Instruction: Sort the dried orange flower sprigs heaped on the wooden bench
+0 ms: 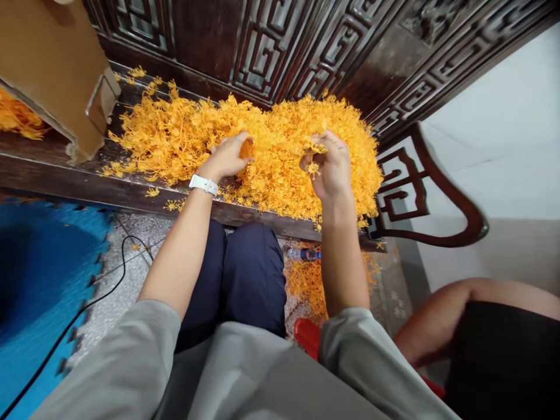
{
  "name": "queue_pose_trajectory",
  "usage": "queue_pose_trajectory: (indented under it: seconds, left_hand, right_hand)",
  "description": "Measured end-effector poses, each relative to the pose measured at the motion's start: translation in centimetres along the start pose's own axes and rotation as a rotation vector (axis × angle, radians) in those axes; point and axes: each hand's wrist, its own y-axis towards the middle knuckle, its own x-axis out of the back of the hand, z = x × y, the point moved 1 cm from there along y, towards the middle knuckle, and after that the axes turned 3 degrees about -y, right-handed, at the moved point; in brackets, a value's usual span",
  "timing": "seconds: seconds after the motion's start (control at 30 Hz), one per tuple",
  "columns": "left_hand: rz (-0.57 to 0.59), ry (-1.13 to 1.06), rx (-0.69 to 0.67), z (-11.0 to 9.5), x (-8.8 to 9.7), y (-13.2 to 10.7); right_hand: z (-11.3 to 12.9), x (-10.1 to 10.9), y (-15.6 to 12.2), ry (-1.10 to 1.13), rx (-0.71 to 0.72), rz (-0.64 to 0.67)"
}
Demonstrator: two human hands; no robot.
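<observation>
A big heap of small orange plastic pieces with splayed, flower-like ends [315, 116] lies on a dark wooden bench. My left hand [231, 154], with a white watch band [203, 184] on its wrist, rests at the middle of the heap. Its thumb and fingers are apart, and orange shows in the gap between them; its far fingertips are hidden. Over the right part of the heap, my right hand [333, 163] is closed, with an orange plastic piece [314, 170] at its fingers. More orange strands show by its fingertips.
A cardboard box [56, 64] with orange pieces inside stands at the left. The bench's carved back [205, 41] rises behind the heap, its armrest [464, 227] at right. Below lie a plastic bottle [304, 254], scattered pieces and a black cable [125, 262]. Another person's leg [437, 315] is at right.
</observation>
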Motion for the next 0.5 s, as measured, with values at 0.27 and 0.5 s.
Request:
queue_pose_trajectory:
  seconds: [0.27,0.5]
  left_hand:
    - [-0.212,0.080,0.147,-0.6,-0.4,-0.5]
    - [-0.237,0.107,0.416,-0.3,0.6,0.3]
  right_hand:
    - [2.7,-0.7,-0.8,0.030,0.052,0.017]
    - [4.0,0.5,1.5,0.373,0.034,-0.058]
